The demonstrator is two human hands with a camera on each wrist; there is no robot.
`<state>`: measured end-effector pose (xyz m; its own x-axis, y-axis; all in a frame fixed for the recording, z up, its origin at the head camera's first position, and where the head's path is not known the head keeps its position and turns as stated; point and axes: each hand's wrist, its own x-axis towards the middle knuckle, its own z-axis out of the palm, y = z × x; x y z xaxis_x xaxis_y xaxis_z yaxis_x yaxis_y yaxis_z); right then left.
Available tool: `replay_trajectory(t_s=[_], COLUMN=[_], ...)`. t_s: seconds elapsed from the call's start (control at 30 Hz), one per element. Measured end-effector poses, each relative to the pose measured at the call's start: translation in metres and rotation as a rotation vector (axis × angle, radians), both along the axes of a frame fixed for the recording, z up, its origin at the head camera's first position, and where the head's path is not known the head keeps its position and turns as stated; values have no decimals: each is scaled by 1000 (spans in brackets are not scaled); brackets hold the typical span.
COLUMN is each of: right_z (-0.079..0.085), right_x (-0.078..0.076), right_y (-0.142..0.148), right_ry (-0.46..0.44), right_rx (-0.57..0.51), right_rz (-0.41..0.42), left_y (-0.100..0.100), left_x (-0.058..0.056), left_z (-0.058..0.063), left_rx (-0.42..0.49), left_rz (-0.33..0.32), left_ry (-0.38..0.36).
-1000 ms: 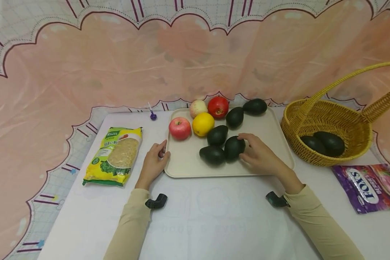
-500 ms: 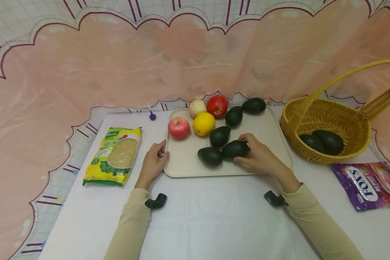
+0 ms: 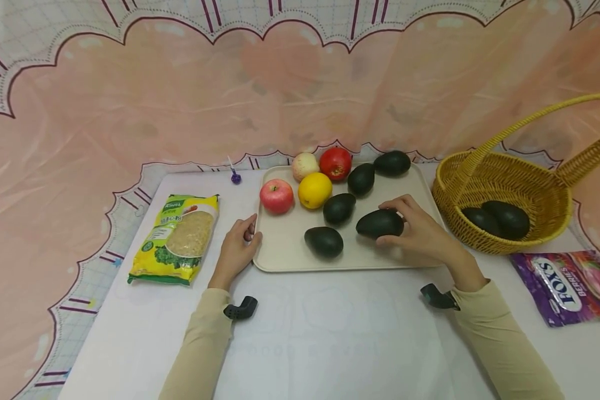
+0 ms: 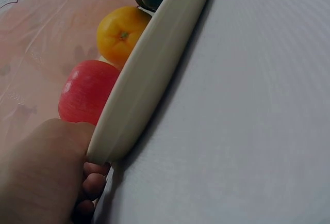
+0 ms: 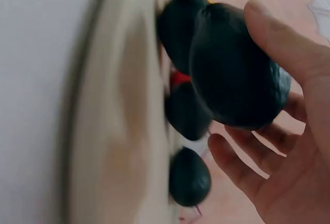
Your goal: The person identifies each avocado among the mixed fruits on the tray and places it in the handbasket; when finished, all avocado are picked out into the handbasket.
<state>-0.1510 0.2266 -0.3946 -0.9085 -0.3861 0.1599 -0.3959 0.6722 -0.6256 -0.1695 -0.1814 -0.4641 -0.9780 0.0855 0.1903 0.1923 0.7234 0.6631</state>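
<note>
My right hand [image 3: 422, 236] holds a dark green avocado [image 3: 378, 224] between thumb and fingers, over the right part of the cream tray [image 3: 285, 239]. In the right wrist view the thumb lies along the held avocado [image 5: 232, 69], with fingers round its other side. My left hand [image 3: 234, 253] grips the tray's left edge, thumb at the rim and curled fingers [image 4: 94, 185] below it. Another avocado [image 3: 324, 242] lies near the tray's front, and one more avocado [image 3: 339, 209] sits behind it. Two others rest at the back right of the tray.
A red apple [image 3: 276, 196], an orange [image 3: 315, 190], a pale round fruit [image 3: 305, 166] and a red pomegranate [image 3: 335, 163] fill the tray's back left. A handled wicker basket [image 3: 455, 222] with two avocados stands right. A Knorr bag [image 3: 177, 239], purple lollipop [image 3: 235, 178] and Fox's packet [image 3: 565, 286] flank the tray.
My right hand has turned the avocado sideways and drawn it right, away from the front avocado. The avocado behind has shifted slightly right. The left hand stays at the tray edge.
</note>
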Motion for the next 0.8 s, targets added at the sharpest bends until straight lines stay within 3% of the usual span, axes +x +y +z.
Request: replay_trajectory(t_s=[0.3,0.63,0.8], right_z=[18,30,37], right_x=[5,10,13], right_y=[23,41,51], right_ry=[-25,1,-28], right_rx=[-14,-30,-7], right_rz=[30,-4,-37], left_y=[0,0,1], left_x=[-1,0,1], left_z=[1,1,1], left_rx=[-4,-13,-9], left_rz=[4,6,7], left_ry=[-11,-14,-10])
